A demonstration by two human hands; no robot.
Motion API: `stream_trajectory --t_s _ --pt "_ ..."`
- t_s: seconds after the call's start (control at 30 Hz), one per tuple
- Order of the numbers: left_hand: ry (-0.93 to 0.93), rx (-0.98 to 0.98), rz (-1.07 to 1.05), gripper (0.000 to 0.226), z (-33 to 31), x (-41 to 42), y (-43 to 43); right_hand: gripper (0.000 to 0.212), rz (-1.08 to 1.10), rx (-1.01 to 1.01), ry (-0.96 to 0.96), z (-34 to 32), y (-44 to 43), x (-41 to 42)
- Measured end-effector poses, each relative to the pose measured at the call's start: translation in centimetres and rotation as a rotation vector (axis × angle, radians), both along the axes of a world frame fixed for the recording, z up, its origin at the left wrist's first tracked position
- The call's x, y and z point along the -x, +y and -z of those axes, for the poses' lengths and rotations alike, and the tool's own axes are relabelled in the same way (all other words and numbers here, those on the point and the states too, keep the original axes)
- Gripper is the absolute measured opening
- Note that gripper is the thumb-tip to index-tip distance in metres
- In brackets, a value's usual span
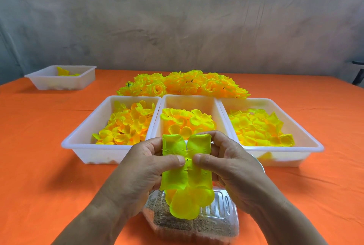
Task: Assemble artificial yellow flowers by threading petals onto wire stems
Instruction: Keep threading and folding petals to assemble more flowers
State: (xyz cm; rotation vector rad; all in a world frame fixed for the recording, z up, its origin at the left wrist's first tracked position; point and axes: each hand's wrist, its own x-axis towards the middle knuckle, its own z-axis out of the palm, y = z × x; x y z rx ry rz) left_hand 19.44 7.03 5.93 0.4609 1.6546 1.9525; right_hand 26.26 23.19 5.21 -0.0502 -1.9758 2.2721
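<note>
Pinching a yellow petal piece (187, 158), both thumbs meet centrally.

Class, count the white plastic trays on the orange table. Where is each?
4. Three stand side by side mid-table: left tray, middle tray, right tray. The fourth tray sits apart at the far left. None looks hidden.

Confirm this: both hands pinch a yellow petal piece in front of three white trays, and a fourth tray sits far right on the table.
Wrong side. The head view shows the fourth tray at the far left of the table, not the right. The rest stands.
</note>
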Motion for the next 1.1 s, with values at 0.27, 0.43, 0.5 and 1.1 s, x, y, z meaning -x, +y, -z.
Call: stream_trajectory --t_s 0.27,0.43,0.5,1.1 --pt "-0.020 -0.029 0.003 0.034 0.0 0.3 0.3 0.040 0.012 -0.033 0.003 0.1 0.1 0.2" --pt "-0.033 0.007 0.022 0.043 0.2 0.8 0.4 0.032 0.018 -0.017 -0.017 0.0 -0.1 0.2" --pt "-0.040 0.009 0.025 0.040 0.3 1.1 0.5 0.029 0.028 0.012 -0.030 0.0 -0.1 0.1" --pt "-0.051 0.045 0.116 0.037 -0.2 2.1 0.3 0.044 0.102 0.022 -0.033 0.0 -1.0 -0.1"
